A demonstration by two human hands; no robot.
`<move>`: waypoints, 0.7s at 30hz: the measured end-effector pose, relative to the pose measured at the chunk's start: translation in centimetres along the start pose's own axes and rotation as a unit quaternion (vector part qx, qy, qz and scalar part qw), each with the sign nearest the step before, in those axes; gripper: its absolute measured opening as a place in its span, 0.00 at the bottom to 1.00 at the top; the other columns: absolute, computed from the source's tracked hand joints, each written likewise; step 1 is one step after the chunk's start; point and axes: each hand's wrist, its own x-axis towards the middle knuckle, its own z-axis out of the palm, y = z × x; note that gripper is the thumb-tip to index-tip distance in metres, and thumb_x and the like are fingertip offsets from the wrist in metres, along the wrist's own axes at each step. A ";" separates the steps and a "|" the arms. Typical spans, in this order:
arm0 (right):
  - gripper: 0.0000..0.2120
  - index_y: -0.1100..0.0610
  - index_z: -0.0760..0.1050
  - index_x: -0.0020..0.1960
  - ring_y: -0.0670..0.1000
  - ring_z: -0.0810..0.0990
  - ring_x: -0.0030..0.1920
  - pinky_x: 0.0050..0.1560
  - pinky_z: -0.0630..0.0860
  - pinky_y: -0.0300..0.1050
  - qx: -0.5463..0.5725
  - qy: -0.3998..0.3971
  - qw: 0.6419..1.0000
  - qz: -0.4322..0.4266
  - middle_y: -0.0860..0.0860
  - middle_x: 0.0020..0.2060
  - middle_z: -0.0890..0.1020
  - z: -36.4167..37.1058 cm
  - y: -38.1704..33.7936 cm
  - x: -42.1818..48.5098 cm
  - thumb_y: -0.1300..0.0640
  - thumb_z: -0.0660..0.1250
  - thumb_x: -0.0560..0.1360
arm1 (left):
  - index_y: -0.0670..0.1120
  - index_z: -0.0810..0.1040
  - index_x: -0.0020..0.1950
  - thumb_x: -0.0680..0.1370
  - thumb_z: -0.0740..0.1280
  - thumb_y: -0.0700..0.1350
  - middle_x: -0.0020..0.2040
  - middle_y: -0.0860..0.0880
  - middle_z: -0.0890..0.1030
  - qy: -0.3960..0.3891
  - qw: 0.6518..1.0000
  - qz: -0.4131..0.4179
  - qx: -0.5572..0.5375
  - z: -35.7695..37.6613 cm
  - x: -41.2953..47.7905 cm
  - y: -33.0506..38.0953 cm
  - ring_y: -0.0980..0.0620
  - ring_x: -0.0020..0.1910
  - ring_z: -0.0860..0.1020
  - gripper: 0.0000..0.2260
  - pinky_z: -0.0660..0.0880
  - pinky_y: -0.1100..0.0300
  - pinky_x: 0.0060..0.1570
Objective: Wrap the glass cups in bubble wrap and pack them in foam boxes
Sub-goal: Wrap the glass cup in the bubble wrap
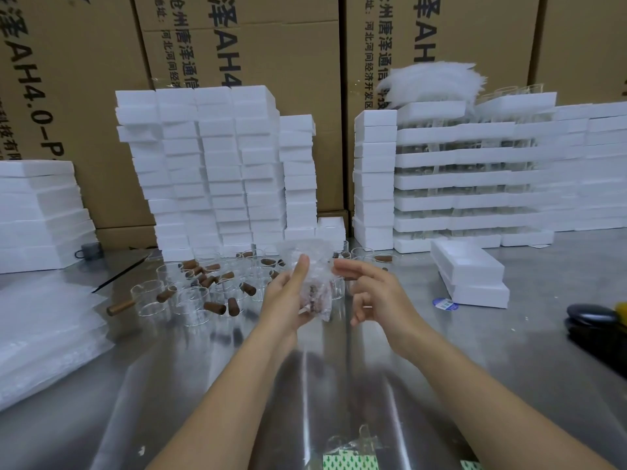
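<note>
Our left hand (288,300) curls round the bubble-wrapped glass cup (315,286). Our right hand (376,293) touches its right edge; we cannot tell whether it pinches. Just beyond the grip stand bare glass cups (190,295), and behind them stacked foam boxes (217,164).

Metal table (509,351) holds glass cups (193,300), foam boxes (471,276), bubble wrap (44,334).

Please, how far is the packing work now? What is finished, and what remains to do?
Apparently done: foam boxes stacked behind, contents unseen. In hand: the left hand holds one cup in bubble wrap; the right hand is at the wrap's edge. Left: many bare glass cups on the table, and this cup is not yet boxed.
</note>
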 end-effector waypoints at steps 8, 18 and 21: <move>0.20 0.57 0.83 0.56 0.50 0.71 0.22 0.36 0.74 0.52 -0.082 -0.092 0.992 0.010 0.62 0.38 0.81 0.0 0.4 -0.6 0.50 0.66 0.67 | 0.45 0.83 0.65 0.80 0.72 0.62 0.55 0.43 0.88 -0.106 0.991 0.021 0.081 0.6 -0.8 -0.1 0.48 0.48 0.87 0.23 0.83 0.54 0.45; 0.06 0.51 0.84 0.55 0.41 0.80 0.39 0.38 0.75 0.38 -0.050 0.173 0.979 -0.097 0.46 0.46 0.86 -1.5 0.3 0.5 0.59 0.71 0.81 | 0.46 0.85 0.58 0.80 0.71 0.59 0.42 0.41 0.88 -0.150 0.972 -0.069 0.168 -0.8 -0.6 0.6 0.51 0.32 0.83 0.18 0.76 0.67 0.31; 0.08 0.49 0.85 0.59 0.38 0.84 0.45 0.45 0.76 0.36 -0.028 0.095 0.994 -0.044 0.44 0.51 0.87 -1.6 0.4 0.8 0.55 0.71 0.81 | 0.52 0.90 0.50 0.80 0.72 0.56 0.45 0.43 0.89 -0.191 0.965 -0.103 0.147 -0.5 -0.8 0.5 0.49 0.35 0.84 0.11 0.82 0.60 0.38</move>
